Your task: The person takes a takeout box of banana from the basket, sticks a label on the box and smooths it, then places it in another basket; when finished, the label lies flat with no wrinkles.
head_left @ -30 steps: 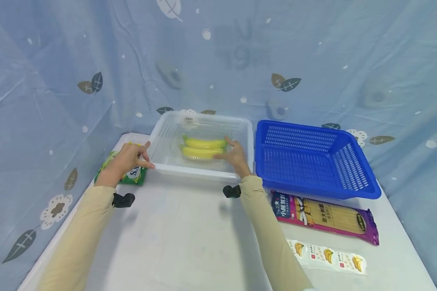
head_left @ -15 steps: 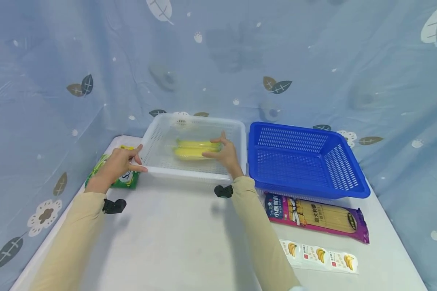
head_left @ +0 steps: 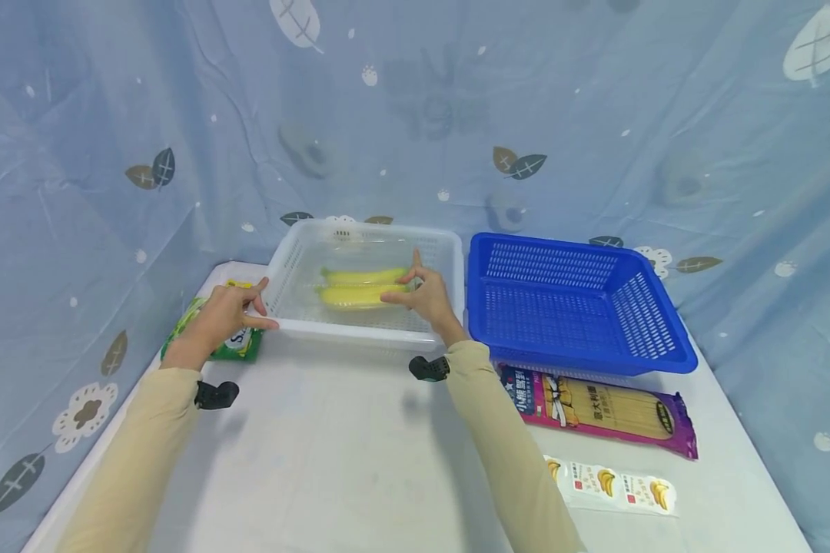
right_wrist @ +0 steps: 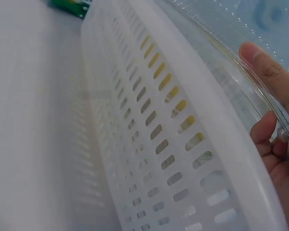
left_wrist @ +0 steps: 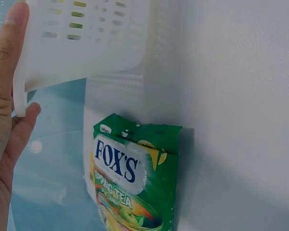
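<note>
My left hand (head_left: 230, 313) grips the left front corner of a white perforated basket (head_left: 349, 330), fingers and thumb on either side of its rim; the left wrist view shows this too. Inside the basket lie two yellow bananas (head_left: 356, 296) with green ends, seen through clear plastic. My right hand (head_left: 427, 298) reaches into the basket at the bananas' right end. In the right wrist view it pinches the edge of a clear plastic container (right_wrist: 233, 79), above the basket's white rim. A green Fox's candy bag (left_wrist: 135, 166) lies below my left hand.
A blue perforated basket (head_left: 560, 361) stands right of the white one. In front of it lie a purple-ended pack of spaghetti (head_left: 615, 411) and a strip of banana-printed packets (head_left: 605, 484). Patterned blue cloth (head_left: 415, 115) hangs behind the white table (head_left: 339, 461).
The bananas have shifted slightly left inside the white basket. The whole head view has swung a little to the right. Both hands keep their places at the basket.
</note>
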`<state>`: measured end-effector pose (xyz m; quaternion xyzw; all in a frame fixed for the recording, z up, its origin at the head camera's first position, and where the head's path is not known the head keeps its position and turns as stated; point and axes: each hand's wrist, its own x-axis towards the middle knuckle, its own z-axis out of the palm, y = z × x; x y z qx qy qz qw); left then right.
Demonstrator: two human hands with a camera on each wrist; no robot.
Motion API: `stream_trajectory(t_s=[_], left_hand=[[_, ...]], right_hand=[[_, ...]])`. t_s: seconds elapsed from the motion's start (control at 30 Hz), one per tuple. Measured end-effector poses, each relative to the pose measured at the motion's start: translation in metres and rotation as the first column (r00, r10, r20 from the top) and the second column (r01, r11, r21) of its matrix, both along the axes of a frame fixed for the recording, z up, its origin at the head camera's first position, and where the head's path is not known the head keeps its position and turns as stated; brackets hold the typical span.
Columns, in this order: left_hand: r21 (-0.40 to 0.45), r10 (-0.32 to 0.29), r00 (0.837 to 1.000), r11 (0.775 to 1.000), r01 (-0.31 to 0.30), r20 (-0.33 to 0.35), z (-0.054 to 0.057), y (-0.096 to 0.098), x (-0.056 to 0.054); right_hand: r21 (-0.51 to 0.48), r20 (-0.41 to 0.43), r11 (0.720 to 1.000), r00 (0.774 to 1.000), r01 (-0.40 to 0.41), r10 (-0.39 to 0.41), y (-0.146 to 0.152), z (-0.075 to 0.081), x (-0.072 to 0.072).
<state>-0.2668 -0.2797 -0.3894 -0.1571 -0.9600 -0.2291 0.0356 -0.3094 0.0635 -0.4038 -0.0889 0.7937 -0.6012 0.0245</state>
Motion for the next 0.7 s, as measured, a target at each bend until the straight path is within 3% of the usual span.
stream_trajectory(t_s=[0.3, 0.7], left_hand=[[0.006, 0.004, 1.000, 1.000, -0.004, -0.007, -0.002, 0.000, 0.002], [0.000, 0.008, 1.000, 1.000, -0.008, 0.000, 0.000, 0.000, 0.003]], right_hand=[[-0.006, -0.037, 1.000, 0.999, 0.010, -0.010, 0.003, -0.001, 0.009], [-0.087, -0.052, 0.996, 0.998, 0.015, -0.019, 0.011, 0.006, 0.019]])
